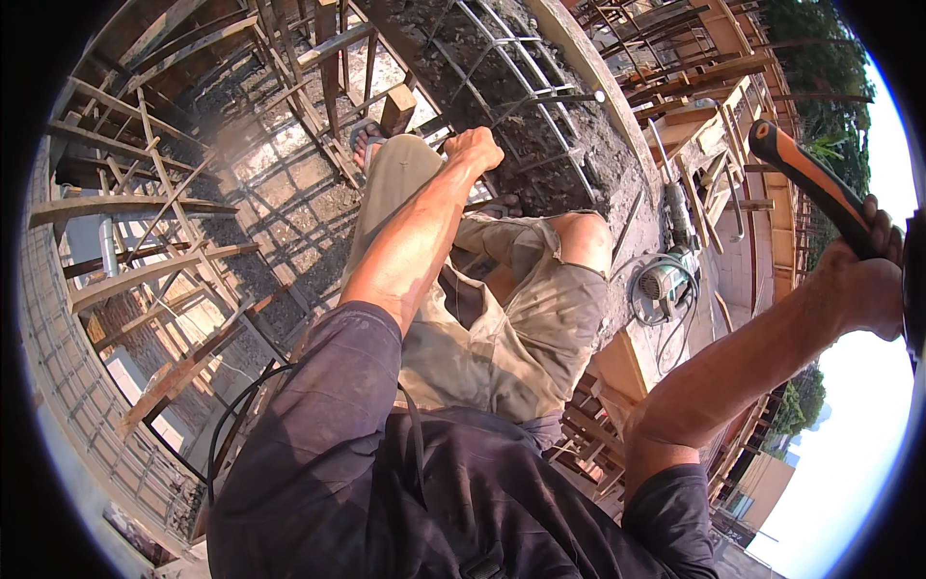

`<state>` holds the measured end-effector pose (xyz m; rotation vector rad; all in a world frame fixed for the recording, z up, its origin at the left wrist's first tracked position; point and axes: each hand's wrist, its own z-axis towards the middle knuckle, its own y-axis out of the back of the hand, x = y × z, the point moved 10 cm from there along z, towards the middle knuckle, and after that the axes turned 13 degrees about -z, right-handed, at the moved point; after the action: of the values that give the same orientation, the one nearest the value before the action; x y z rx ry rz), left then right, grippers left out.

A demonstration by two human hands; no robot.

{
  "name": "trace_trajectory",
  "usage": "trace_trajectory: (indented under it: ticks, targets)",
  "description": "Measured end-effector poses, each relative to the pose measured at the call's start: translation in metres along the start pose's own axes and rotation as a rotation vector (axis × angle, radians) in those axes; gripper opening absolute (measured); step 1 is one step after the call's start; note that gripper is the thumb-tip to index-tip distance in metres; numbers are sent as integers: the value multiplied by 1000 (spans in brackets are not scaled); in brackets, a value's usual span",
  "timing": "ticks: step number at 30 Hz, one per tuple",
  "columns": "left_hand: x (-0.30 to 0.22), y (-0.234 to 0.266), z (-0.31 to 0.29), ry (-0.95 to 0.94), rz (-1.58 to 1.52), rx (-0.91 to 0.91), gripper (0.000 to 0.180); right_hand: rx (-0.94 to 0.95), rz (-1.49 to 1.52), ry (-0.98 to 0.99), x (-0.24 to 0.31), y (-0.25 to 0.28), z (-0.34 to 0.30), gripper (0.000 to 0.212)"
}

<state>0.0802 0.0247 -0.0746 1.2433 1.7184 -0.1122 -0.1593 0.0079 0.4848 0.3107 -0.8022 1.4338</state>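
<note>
We note the right hand (pixel 868 280) closed around an orange-and-black tool handle (pixel 805 183) raised at our right, while the left hand (pixel 473 150) is fisted on a steel reinforcing bar (pixel 540 101) over the rebar cage (pixel 521 58), above a grinder (pixel 666 280).

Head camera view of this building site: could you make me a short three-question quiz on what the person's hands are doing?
1. True or false: the right hand is raised and grips an orange and black tool handle.
2. What does the left hand rest against? A) steel reinforcing bars B) a bucket C) a ladder
3. Fill in: the power tool with a coiled cable lies on the person's ____ side.

Key: 1 true. 2 A. 3 right.
</note>
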Motion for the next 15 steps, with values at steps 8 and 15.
trace_trajectory:
  ticks: [8, 15]
  targets:
    - [25, 69, -9, -61, -203, -317, 40, 962, -478, -1263, -254, 59, -264, 22]
    - [27, 68, -7, 8, -214, -261, 51, 742, -263, -511, -66, 5, -60, 36]
